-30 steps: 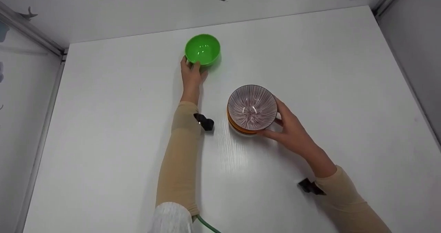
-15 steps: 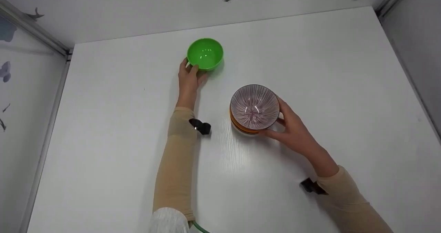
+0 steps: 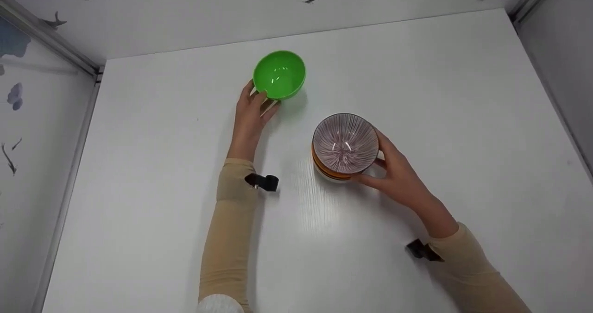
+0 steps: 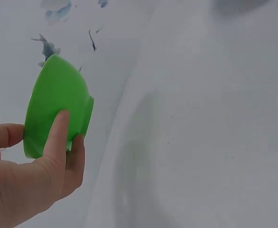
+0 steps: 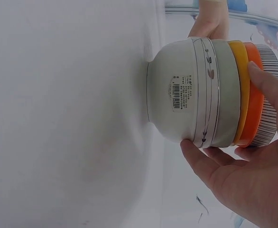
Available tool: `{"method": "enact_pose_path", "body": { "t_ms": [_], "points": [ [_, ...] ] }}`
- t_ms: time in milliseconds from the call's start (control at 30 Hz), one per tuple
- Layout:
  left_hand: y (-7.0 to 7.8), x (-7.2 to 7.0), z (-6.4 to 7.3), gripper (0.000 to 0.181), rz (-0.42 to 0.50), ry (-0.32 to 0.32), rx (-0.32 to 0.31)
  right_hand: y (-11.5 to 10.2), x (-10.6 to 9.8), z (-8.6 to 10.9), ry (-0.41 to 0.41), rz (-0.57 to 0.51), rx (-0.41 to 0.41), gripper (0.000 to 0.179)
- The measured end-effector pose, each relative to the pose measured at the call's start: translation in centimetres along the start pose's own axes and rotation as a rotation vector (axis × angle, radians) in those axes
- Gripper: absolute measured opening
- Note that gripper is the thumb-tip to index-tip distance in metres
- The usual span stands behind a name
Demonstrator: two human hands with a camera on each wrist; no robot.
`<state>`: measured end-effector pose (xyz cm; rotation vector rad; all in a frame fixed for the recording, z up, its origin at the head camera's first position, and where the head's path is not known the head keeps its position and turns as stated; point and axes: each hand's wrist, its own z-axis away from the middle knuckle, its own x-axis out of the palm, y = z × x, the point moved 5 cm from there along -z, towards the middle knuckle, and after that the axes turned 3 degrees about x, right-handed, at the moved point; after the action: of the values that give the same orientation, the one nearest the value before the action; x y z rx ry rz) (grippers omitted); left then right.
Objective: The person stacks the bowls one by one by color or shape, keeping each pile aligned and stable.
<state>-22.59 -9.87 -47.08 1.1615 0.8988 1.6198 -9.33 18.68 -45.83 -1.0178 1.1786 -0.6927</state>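
A green bowl (image 3: pixel 280 74) is raised off the white table toward the back, in the grip of my left hand (image 3: pixel 249 116). The left wrist view shows this bowl (image 4: pixel 58 97) tilted on its side, pinched near the rim. Nearer the middle of the table stands a stack of nested bowls, topped by a purple-striped bowl (image 3: pixel 345 144). My right hand (image 3: pixel 403 176) holds that stack from the right side. Below the striped one, the right wrist view reveals an orange bowl (image 5: pixel 255 104), a yellow bowl (image 5: pixel 242 90), a pale grey-green bowl (image 5: pixel 227 95) and a white patterned bowl (image 5: pixel 177 61) with a barcode label at the bottom.
White panels with fish and flower prints enclose the table (image 3: pixel 153 165) at the back (image 3: pixel 231 12) and left (image 3: pixel 41 118). A grey panel (image 3: pixel 560 72) borders the right side. Black camera mounts stick out at the left wrist (image 3: pixel 264 182) and right wrist (image 3: pixel 421 249).
My left hand has drawn the green bowl a little back toward me and lifted it higher. The right hand stays on the stack, while the head view shifts slightly.
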Motion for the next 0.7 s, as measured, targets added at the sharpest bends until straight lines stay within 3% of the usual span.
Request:
{"method": "enact_pose_path", "body": {
  "t_ms": [233, 433, 700],
  "points": [
    [1.3, 0.2, 2.3, 0.059, -0.038, -0.069, 0.067, -0.1, -0.1, 0.1, 0.006, -0.010, 0.001, 0.103],
    [2.5, 0.6, 4.5, 0.058, -0.106, -0.171, 0.115, 0.0, -0.1, 0.1, 0.009, -0.023, 0.005, 0.102],
    [3.1, 1.7, 6.5, 0.055, -0.154, -0.314, 0.119, 0.0, 0.0, 0.0, 0.019, -0.025, 0.007, 0.103]
  ]
}}
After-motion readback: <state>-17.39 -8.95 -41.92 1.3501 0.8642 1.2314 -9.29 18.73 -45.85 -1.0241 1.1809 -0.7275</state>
